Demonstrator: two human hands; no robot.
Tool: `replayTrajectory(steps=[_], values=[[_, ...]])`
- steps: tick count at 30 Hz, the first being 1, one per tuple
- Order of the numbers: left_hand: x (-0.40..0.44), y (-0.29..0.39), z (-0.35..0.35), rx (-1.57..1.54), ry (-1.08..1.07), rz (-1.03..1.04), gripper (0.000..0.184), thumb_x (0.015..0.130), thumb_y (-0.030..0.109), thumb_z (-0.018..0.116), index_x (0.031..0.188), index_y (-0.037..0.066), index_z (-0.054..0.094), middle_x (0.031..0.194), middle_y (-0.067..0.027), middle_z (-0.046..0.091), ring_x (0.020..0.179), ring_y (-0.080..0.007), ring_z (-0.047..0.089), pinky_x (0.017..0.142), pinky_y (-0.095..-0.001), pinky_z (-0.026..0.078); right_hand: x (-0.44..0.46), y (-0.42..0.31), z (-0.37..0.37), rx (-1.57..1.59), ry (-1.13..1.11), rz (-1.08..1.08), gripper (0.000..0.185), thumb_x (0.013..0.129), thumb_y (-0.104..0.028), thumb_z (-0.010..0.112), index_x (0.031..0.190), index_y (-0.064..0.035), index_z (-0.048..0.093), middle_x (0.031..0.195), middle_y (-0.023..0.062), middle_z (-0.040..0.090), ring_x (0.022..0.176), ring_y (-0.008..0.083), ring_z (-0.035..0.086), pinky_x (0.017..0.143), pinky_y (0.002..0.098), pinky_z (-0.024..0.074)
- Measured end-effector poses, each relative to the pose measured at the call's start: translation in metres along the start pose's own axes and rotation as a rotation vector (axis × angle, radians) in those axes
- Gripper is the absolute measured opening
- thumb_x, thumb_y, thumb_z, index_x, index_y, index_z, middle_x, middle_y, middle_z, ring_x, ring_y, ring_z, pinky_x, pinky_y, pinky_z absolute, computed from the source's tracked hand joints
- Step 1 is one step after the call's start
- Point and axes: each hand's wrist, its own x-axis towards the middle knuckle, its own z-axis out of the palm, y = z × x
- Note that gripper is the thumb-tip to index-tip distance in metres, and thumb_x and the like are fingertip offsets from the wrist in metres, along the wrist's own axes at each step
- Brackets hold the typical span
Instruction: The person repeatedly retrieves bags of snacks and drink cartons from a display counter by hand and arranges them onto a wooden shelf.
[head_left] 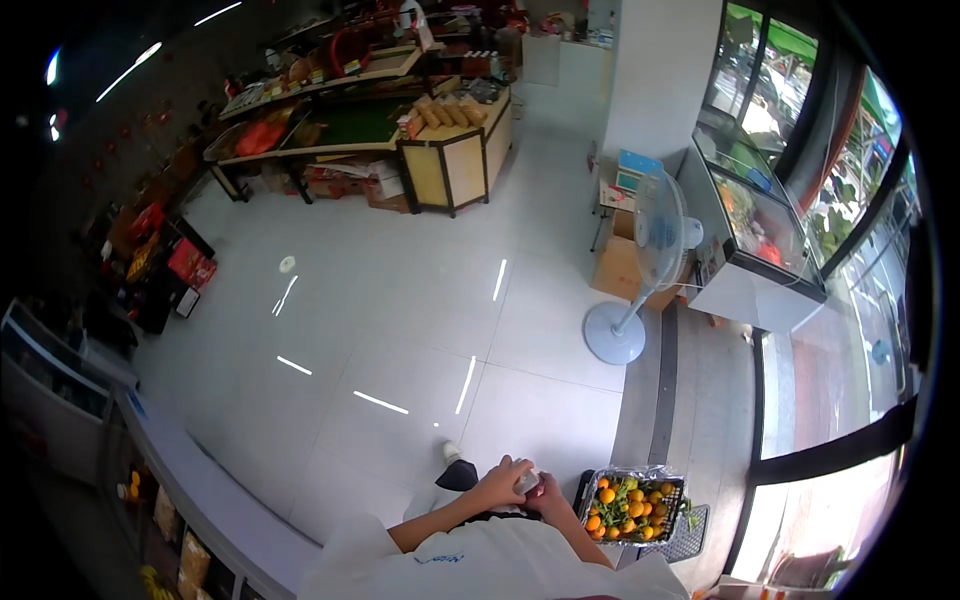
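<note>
In the head view, my left hand [503, 481] is in front of my body, its fingers closed on a small whitish thing [527, 482]. What kind of thing it is cannot be made out. Close beside it, my right hand [547, 497] has its fingers bent in at the other side of the whitish thing; a small reddish patch shows by its fingertips. To the right of my right hand stands a crate of oranges [636, 474], with green leaves among the fruit and shiny foil along its rim.
A pale blue standing fan [614, 334] is ahead on the right, beside a cardboard box [618, 262] and a glass-topped display case [760, 215]. Wooden display stands [445, 175] are at the back. A long counter [215, 490] runs along the left. Glass doors line the right.
</note>
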Motion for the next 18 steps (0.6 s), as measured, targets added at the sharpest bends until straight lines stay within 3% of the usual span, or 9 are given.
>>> replayTrajectory(steps=[1,3,6,10,12,13,14,15,18], values=[[0.011,0.001,-0.007,0.001,-0.038,-0.025,0.067,0.062,0.020,0.073,0.122,0.016,0.044,0.106,-0.0222,0.046,0.090,-0.0409,0.054,0.077,-0.0428,0.049,-0.015,-0.005,0.012,0.014,-0.034,-0.024,0.081,0.063,-0.032,0.079,0.127,-0.0053,0.037,0.123,0.0102,0.051,0.115,0.0214,0.048,0.101,0.0386,0.0374],[0.030,-0.002,-0.023,0.021,-0.072,0.001,0.065,0.063,0.020,0.073,0.121,0.016,0.045,0.105,-0.0222,0.045,0.090,-0.0393,0.055,0.077,-0.0417,0.049,-0.040,-0.017,0.037,-1.609,0.234,-0.561,0.076,0.068,-0.032,0.075,0.128,-0.0012,0.040,0.115,0.0155,0.057,0.108,0.0244,0.053,0.091,0.0349,0.0440],[0.066,-0.018,-0.044,0.013,-0.033,0.051,0.061,0.063,0.021,0.074,0.116,0.011,0.046,0.105,-0.0217,0.045,0.089,-0.0363,0.055,0.077,-0.0396,0.048,0.006,-0.038,0.029,-1.196,0.001,-0.571,0.090,0.057,-0.024,0.083,0.129,0.0032,0.037,0.110,0.0158,0.057,0.104,0.0233,0.054,0.090,0.0337,0.0447],[0.126,-0.051,-0.082,-0.001,-0.054,0.086,0.060,0.062,0.023,0.074,0.112,0.007,0.045,0.110,-0.0211,0.045,0.094,-0.0356,0.053,0.079,-0.0386,0.047,0.024,-0.082,0.105,-1.218,0.066,-0.507,0.083,0.058,-0.024,0.083,0.125,0.0038,0.042,0.097,0.0105,0.060,0.092,0.0183,0.057,0.084,0.0341,0.0471],[0.155,-0.058,-0.113,0.009,-0.109,0.073,0.064,0.061,0.027,0.074,0.114,0.008,0.045,0.108,-0.0226,0.046,0.095,-0.0364,0.052,0.080,-0.0394,0.047,0.095,-0.110,0.079,-1.471,-0.110,-0.484,0.074,0.063,-0.016,0.080,0.123,-0.0017,0.040,0.112,0.0127,0.058,0.097,0.0181,0.056,0.088,0.0321,0.0461],[0.175,-0.067,-0.125,0.030,-0.126,0.109,0.065,0.061,0.028,0.074,0.116,0.008,0.045,0.107,-0.0229,0.047,0.095,-0.0364,0.052,0.080,-0.0397,0.047,0.116,-0.120,0.105,-0.703,-0.164,-0.106,0.052,0.070,-0.020,0.070,0.111,-0.0040,0.040,0.100,0.0111,0.057,0.088,0.0191,0.054,0.082,0.0337,0.0455],[0.192,-0.077,-0.134,-0.032,-0.117,0.151,0.068,0.061,0.029,0.073,0.120,0.011,0.045,0.105,-0.0230,0.048,0.095,-0.0360,0.052,0.080,-0.0394,0.047,0.136,-0.130,0.132,0.092,0.012,0.167,0.033,0.078,-0.025,0.059,0.098,-0.0064,0.040,0.089,0.0095,0.055,0.079,0.0201,0.052,0.077,0.0354,0.0450],[0.207,-0.079,-0.149,-0.028,-0.102,0.199,0.071,0.060,0.028,0.074,0.123,0.014,0.044,0.105,-0.0209,0.047,0.094,-0.0346,0.052,0.081,-0.0385,0.047,0.135,-0.145,0.156,0.076,0.156,0.170,0.033,0.093,-0.038,0.039,0.071,-0.0124,0.041,0.066,0.0045,0.053,0.059,0.0235,0.048,0.066,0.0408,0.0447],[0.243,-0.071,-0.197,-0.043,-0.109,0.116,0.070,0.059,0.026,0.074,0.122,0.015,0.046,0.106,-0.0171,0.043,0.090,-0.0310,0.053,0.077,-0.0374,0.048,0.217,-0.164,0.104,-0.533,0.051,-0.260,0.032,0.093,-0.040,0.038,0.080,-0.0120,0.048,0.071,0.0053,0.057,0.065,0.0208,0.053,0.072,0.0423,0.0466]])
